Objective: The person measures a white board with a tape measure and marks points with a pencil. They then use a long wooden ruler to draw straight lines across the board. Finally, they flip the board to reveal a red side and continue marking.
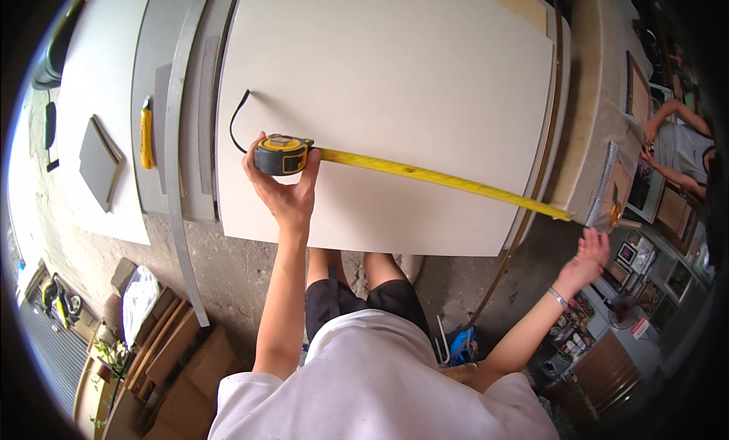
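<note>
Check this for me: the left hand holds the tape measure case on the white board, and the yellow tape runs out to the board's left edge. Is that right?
Not quite. The head view shows the left hand holding the tape measure case on the white board, but the yellow tape runs out to the board's right edge, near the right hand.

**Tape measure stretched across the white board**

The tape measure (282,154) has a grey and yellow case with a thin black wrist loop curling off its left side. The case sits on the white board (395,83), near the board's front left corner, gripped from below by the left hand (282,186). Its yellow blade (440,179) is drawn out to the right, running flat over the board in a slightly descending line, and its tip reaches past the board's right edge. The right hand (586,256) is open, fingers spread, just below that tip and off the board's right edge, not touching the blade.
</note>
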A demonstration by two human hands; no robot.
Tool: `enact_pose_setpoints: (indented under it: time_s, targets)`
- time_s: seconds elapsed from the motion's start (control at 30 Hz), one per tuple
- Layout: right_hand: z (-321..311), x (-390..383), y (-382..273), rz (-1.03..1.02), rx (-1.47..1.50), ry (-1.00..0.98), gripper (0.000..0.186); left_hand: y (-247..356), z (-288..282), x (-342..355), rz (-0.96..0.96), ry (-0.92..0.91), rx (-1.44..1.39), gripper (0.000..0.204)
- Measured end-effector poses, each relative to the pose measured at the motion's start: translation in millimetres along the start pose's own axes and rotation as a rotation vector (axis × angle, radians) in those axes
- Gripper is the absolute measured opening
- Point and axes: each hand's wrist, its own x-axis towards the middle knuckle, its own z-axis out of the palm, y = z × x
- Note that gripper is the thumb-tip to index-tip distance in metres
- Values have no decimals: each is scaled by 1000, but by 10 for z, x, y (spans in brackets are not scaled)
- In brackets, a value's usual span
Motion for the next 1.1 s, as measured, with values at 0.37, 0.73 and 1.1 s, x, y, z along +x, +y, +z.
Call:
enact_pose_setpoints:
  time_s: [0.37,0.73,1.1]
  targets:
    - [1144,-748,1224,-216,-690,-348,46,-306,-512,618,119,-12,126,57]
    - [1314,-520,964,-342,-580,-104,36,-719,-432,1509,-203,-254,-25,51]
    - [1096,-700,707,-424,-316,91,36,-822,-277,2456,-416,-624,-473,46]
